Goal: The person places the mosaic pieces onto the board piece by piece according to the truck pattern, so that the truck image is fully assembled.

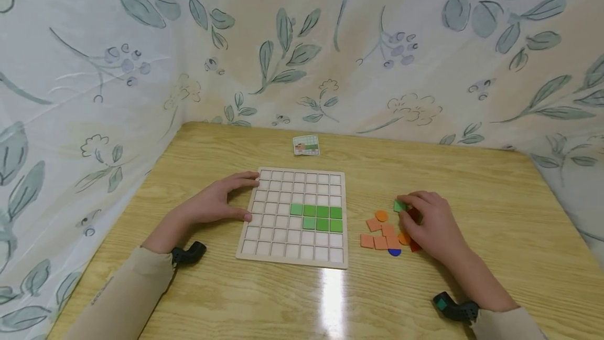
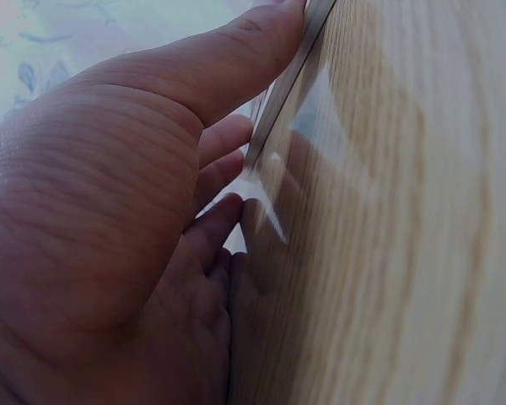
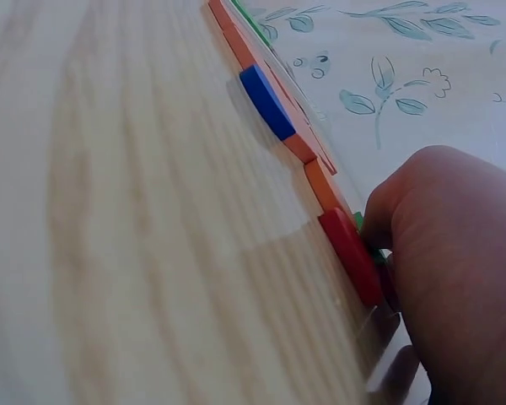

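Note:
A pale wooden grid board [image 1: 278, 262] lies on the table, with green square tiles [image 1: 323, 212] in two rows of cells toward its right side. My left hand [image 1: 214, 201] rests at the board's left edge, its thumb and fingers spread and touching the frame. Right of the board, my right hand [image 1: 431, 224] pinches a light green square tile [image 1: 399, 205] between thumb and fingertips. Beneath that hand are red pieces [image 3: 351, 255], partly hidden by it. Orange square tiles [image 1: 367, 241], orange round pieces [image 1: 381, 216] and a blue round piece [image 1: 394, 252] lie beside it.
A small picture card [image 1: 306, 145] with a grid pattern lies behind the board. A patterned cloth [image 1: 302, 56] hangs along the back and left of the wooden table [image 1: 226, 298]. Dark wrist devices [image 1: 189, 253] sit on both wrists.

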Available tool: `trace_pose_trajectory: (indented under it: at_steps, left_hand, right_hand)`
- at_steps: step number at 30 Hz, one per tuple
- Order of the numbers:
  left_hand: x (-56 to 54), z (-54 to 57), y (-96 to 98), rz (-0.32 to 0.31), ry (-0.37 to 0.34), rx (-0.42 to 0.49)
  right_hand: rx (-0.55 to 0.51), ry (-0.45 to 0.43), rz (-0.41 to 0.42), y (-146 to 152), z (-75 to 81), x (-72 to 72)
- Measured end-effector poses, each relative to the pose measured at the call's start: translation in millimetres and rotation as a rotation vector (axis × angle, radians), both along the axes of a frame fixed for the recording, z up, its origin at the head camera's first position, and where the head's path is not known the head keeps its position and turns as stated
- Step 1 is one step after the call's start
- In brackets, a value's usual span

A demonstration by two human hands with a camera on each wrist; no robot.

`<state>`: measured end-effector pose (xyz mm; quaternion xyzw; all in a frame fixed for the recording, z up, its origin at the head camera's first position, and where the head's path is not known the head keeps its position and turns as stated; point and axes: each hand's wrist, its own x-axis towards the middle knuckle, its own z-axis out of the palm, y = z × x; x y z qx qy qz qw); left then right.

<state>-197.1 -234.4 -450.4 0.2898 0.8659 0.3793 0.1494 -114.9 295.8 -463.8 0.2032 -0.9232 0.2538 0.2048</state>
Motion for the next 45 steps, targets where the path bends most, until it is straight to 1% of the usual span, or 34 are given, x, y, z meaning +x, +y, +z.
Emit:
trace_pose_trajectory:
  at_steps: [11, 18, 23, 30, 33, 40, 45]
  left_hand:
    - [-1.2, -0.9, -0.4, 0.004, -0.003, 0.012]
    - [-2.0, -0.6, 0.7, 0.0, 0.0, 0.007]
    - [-2.4, -1.3, 2.2, -0.009, 0.007, 0.01]
    - [-2.7, -1.6, 3.2, -0.01, -0.001, 0.018]
    - [-2.5, -1.7, 3.5, -0.017, 0.004, 0.02]
    - [-2.9, -2.6, 2.1, -0.008, 0.013, 0.006]
    - [-1.5, -2.5, 1.2, 0.0, 0.014, 0.002]
  right_hand:
    - [-0.001, 0.022, 0.01, 0, -1.1, -4.7]
    - [-0.012, 0.017, -0.001, -1, -1.6, -2.4]
    - [-0.024, 0.026, 0.004, -8, -2.3, 0.7]
    - [-0.061, 0.078, 0.047, -27, -0.1, 3.5]
    - [-0.063, 0.103, 0.069, -36, -0.3, 3.1]
    - [-0.048, 0.167, 0.151, -64, -0.6, -1.2]
    - [-0.033, 0.165, 0.203, -90, -1.1, -2.4]
